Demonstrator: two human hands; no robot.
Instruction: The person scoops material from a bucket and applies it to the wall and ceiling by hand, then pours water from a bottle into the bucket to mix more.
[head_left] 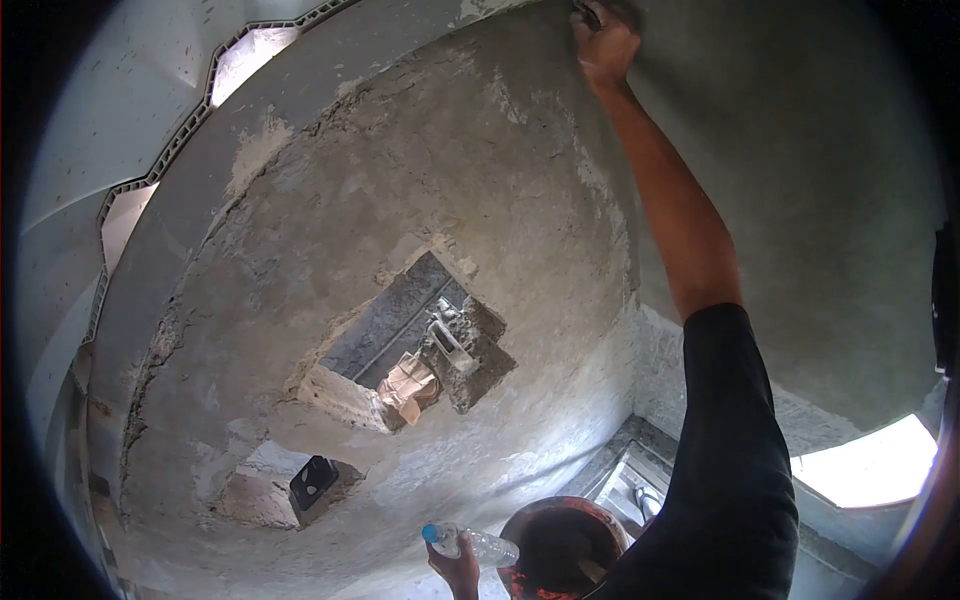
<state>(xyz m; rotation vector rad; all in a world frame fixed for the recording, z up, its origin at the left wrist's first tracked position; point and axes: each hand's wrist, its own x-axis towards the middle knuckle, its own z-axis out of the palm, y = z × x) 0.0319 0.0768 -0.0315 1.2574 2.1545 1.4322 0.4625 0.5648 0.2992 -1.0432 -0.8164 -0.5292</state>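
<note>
Black sleeve [735,440]: nearest you, rising from the right side; your bare forearm reaches beyond it to the far end of the wall corner.
Right hand [612,50]: clenched around a small dark piece [588,14], by the seam between the patchy wall [500,190] and the smoother grey wall [800,200]. You cannot tell exactly what the piece is, or whether it touches the plaster.
Left hand [460,572]: low and near, fingers wrapped around a clear bottle [492,547], which lies tilted with its blue cap [430,533] toward the left.
Bucket [585,505]: just right of the bottle, its contents dark; whether the two touch is unclear.
Large recess [375,325]: left of your forearm, with crumpled brown paper [409,388] and a pale handled tool [452,347] in it.
Small recess [262,490]: farther left and nearer you, with a black flat object [314,481] at its right side.
Corner work: at full stretch your pressure likely turns uneven, so use short, light strokes along the seam and stand closer if your wrist strains.
Bottle care: grip it gently, clear of the bucket's rim, so your balance stays steady.
</note>
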